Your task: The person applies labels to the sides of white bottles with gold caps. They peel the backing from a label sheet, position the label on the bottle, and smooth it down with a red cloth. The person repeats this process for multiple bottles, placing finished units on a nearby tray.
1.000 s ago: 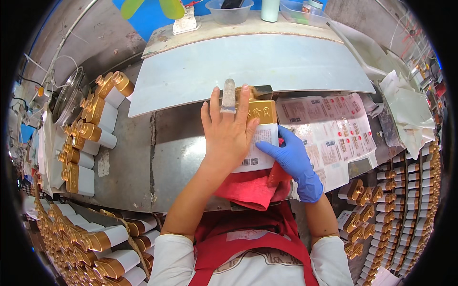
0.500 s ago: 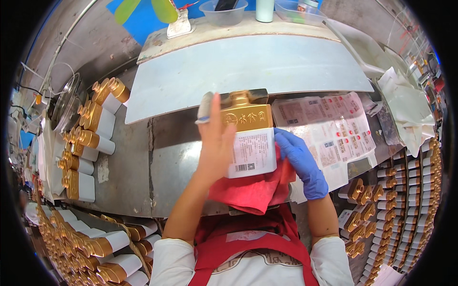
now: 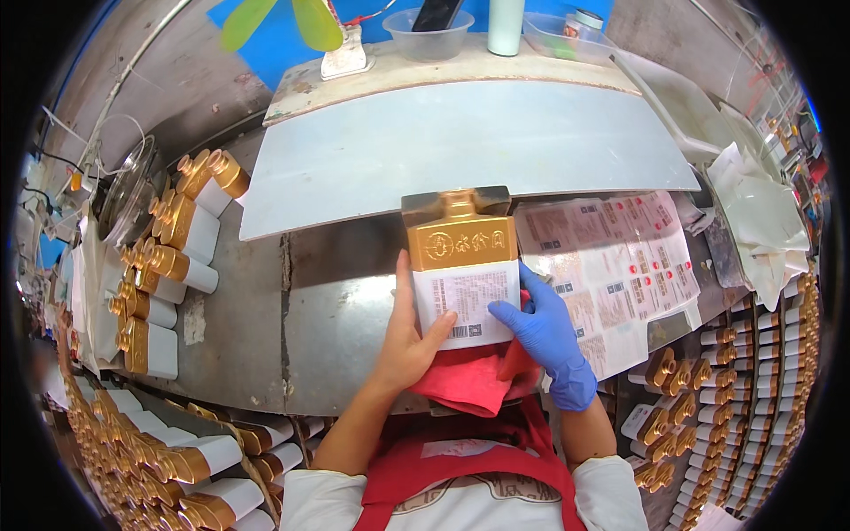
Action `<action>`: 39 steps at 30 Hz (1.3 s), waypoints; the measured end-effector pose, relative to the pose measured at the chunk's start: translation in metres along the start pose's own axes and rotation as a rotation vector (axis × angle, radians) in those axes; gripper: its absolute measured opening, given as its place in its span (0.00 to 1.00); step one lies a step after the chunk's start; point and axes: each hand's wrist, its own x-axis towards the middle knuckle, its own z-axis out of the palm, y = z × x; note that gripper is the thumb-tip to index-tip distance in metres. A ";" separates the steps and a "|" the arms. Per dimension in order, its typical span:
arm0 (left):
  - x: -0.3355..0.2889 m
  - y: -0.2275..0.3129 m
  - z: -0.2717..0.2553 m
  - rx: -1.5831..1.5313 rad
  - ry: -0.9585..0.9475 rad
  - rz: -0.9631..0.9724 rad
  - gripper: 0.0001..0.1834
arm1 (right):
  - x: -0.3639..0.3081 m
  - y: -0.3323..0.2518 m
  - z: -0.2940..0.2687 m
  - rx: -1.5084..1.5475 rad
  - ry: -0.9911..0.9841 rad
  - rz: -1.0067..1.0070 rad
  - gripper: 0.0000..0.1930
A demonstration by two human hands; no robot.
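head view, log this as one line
bottle: gold and white, between both hands | left hand: bare, thumb on bottle | right hand: blue-gloved, thumb on bottle | red cloth: near bottle

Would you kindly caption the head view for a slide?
Bare left hand and blue-gloved right hand hold a gold-and-white bottle.

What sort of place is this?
Probably a small workshop or factory handling bottles. Rows of gold-and-white bottles crowd the right side, printed sheets lie on a worn metal table, and the left hand and gloved right hand hold another bottle.
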 end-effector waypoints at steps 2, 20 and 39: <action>0.000 0.001 0.001 -0.014 0.004 -0.008 0.45 | 0.004 0.000 0.003 0.080 -0.015 0.053 0.29; 0.007 -0.005 -0.003 -0.109 0.065 0.060 0.41 | 0.006 -0.003 -0.003 0.073 -0.031 0.097 0.24; 0.016 0.000 -0.007 0.319 0.054 0.164 0.36 | 0.008 -0.002 -0.002 0.040 -0.042 0.083 0.23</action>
